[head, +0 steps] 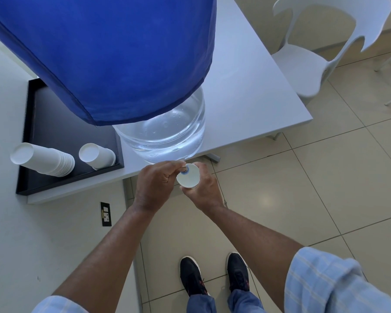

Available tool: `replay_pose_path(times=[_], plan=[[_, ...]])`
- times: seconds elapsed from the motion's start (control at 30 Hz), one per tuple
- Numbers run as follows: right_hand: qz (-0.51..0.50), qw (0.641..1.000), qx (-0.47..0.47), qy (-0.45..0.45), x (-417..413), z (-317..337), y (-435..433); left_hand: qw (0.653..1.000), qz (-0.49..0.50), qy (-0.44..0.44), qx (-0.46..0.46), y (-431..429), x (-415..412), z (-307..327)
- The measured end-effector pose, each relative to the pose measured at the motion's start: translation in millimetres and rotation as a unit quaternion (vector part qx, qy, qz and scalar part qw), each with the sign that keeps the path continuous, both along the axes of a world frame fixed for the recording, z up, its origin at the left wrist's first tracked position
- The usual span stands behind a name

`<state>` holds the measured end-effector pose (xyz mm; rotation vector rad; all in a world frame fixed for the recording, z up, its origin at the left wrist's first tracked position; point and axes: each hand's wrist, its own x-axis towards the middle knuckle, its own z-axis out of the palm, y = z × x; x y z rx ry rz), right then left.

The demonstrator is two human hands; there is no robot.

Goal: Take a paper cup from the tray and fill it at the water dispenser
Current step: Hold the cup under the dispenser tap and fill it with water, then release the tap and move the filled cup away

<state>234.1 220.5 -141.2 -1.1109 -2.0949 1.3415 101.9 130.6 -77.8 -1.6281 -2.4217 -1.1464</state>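
My right hand [203, 190] holds a white paper cup [188, 178] upright just below the table's front edge, under the tap [185, 169] of the water dispenser. My left hand [155, 182] pinches that small blue-and-white tap with its fingertips. The dispenser is a clear water jug [167, 129] under a blue cloth cover [113, 55]. On the black tray [61, 123] to the left, a stack of paper cups [43, 161] and a separate short stack [97, 155] stand upside down. I cannot tell how much water is in the held cup.
The grey table [246, 86] carries the tray and the dispenser. A white plastic chair [321, 53] stands at the table's far right corner. A wall with a socket plate [106, 213] is at the left. My shoes [215, 276] stand on the tiled floor.
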Motion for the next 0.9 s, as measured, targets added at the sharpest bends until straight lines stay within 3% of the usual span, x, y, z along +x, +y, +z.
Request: replay_pose_path(times=[0.17,0.53,0.9], plan=[[0.008,1.0,0.005,0.0,1.1,1.2,0.8,0.991,-0.068,0.115,0.015,-16.6,-10.9,-23.8],[0.009,1.0,0.005,-0.012,7.6,-4.3,3.4,0.993,-0.082,0.09,0.004,-20.9,-8.7,-22.6],[-0.069,0.997,0.024,-0.003,30.4,4.7,30.5,0.996,-0.057,0.068,-0.001,-20.0,-2.8,-20.4]])
